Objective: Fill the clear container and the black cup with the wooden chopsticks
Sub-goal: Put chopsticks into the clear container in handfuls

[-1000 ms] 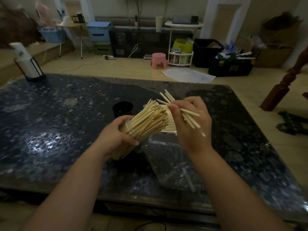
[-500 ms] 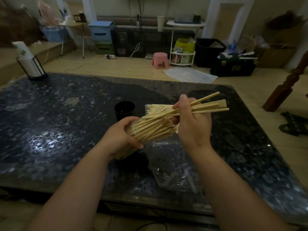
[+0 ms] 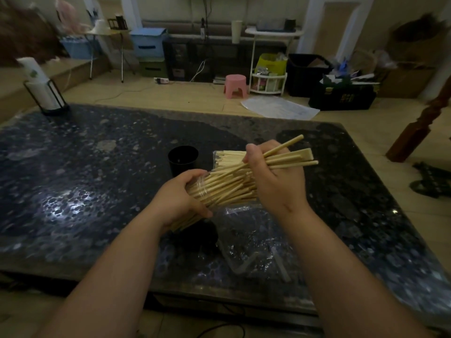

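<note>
Head view: the wooden chopsticks point(image 3: 227, 189) sit as a thick bundle in the clear container point(image 3: 199, 189), which the left hand point(image 3: 180, 198) grips on its side above the table point(image 3: 97, 167). The right hand point(image 3: 275, 184), closed round a small bunch point(image 3: 292, 159), has swung those sticks from a steep slant a second ago to nearly level with the bundle. It looks set to feed them in, and the container seems almost full. The black cup point(image 3: 183, 159) stands just beyond the left hand, apparently empty. A plastic bag point(image 3: 256, 240) lies on the table below both hands.
</note>
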The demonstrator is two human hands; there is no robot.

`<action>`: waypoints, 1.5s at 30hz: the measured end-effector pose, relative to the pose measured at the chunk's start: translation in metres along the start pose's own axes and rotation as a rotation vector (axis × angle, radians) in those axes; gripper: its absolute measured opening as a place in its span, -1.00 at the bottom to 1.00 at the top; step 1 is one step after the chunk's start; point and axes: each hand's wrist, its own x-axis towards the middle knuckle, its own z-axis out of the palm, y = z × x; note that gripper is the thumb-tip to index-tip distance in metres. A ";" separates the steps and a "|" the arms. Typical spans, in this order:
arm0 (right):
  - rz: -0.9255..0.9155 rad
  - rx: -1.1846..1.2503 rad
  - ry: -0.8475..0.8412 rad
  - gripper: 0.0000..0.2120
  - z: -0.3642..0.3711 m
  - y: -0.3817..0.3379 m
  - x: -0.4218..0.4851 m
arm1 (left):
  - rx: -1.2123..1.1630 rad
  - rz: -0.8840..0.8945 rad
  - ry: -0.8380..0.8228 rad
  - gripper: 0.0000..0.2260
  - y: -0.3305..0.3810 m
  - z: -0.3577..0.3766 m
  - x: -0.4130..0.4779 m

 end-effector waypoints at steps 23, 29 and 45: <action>0.403 0.083 -0.242 -0.84 0.010 0.019 -0.005 | 0.050 0.010 -0.061 -0.24 0.001 0.001 0.000; 0.345 0.256 0.118 -0.75 0.000 0.013 -0.002 | 0.030 -0.006 -0.039 -0.21 -0.004 -0.003 0.004; 0.225 -0.182 -0.277 -0.55 0.017 0.009 -0.012 | 0.142 0.022 -0.071 -0.14 -0.004 -0.005 0.006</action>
